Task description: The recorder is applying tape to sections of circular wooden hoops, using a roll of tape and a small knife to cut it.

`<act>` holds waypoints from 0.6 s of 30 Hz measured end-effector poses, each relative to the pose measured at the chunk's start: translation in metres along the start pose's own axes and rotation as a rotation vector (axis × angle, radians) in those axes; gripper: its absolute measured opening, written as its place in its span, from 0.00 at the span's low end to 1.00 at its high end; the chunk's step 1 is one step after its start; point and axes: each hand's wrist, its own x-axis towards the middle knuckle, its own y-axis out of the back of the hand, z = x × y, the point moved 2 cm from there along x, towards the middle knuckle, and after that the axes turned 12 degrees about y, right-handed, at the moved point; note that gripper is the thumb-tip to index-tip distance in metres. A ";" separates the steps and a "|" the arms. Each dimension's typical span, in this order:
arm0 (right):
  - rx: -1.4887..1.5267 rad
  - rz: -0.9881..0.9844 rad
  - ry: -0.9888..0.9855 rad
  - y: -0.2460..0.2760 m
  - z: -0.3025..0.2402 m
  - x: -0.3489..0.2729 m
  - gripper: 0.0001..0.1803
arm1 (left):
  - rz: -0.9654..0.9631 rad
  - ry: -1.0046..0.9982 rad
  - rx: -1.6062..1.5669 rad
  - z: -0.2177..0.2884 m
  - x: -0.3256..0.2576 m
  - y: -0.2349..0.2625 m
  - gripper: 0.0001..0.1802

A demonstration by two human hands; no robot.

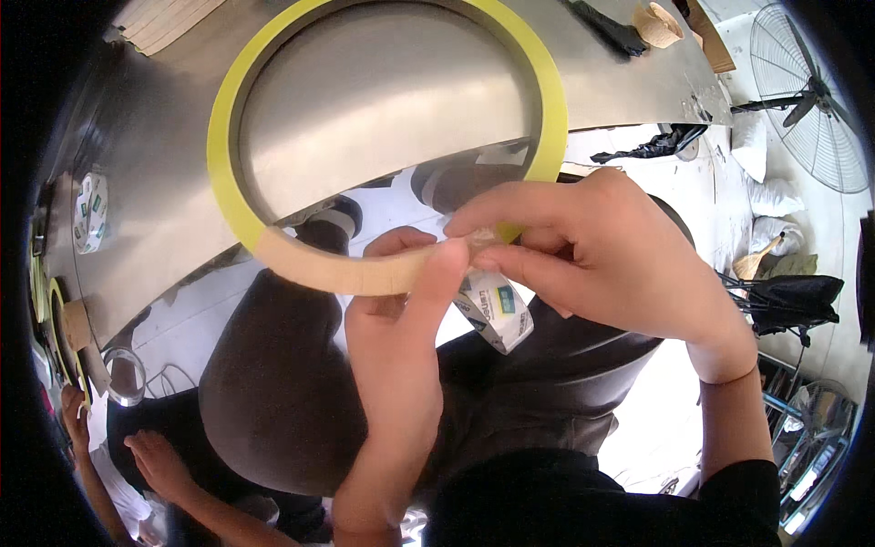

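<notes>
From my remote view, the metal counter (173, 155) lies beyond a large yellow ring (223, 137), raised over its near edge. My left hand (396, 337) grasps the ring's tan section, thumb on top. My right hand (620, 246) curls in beside it; I cannot tell what it pinches. A white tape roll (499, 314) hangs just below.

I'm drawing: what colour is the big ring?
Yellow-green ring, mostly, with a tan stretch; head view.

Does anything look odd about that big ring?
Yes: the yellow ring has a tan stretch, held by the left hand, that breaks its otherwise even colour. I cannot tell whether it is a covering or bare material.
</notes>
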 end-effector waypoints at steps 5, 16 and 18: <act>0.229 -0.447 -0.323 0.027 -0.004 0.040 0.11 | -0.037 0.015 0.061 -0.004 0.003 0.007 0.17; 0.432 -0.602 -0.524 0.034 0.006 0.035 0.18 | 0.033 -0.112 0.226 -0.005 -0.002 -0.005 0.21; 0.427 -0.470 -0.460 0.035 -0.001 0.029 0.19 | 0.040 -0.112 0.187 -0.006 -0.001 -0.005 0.21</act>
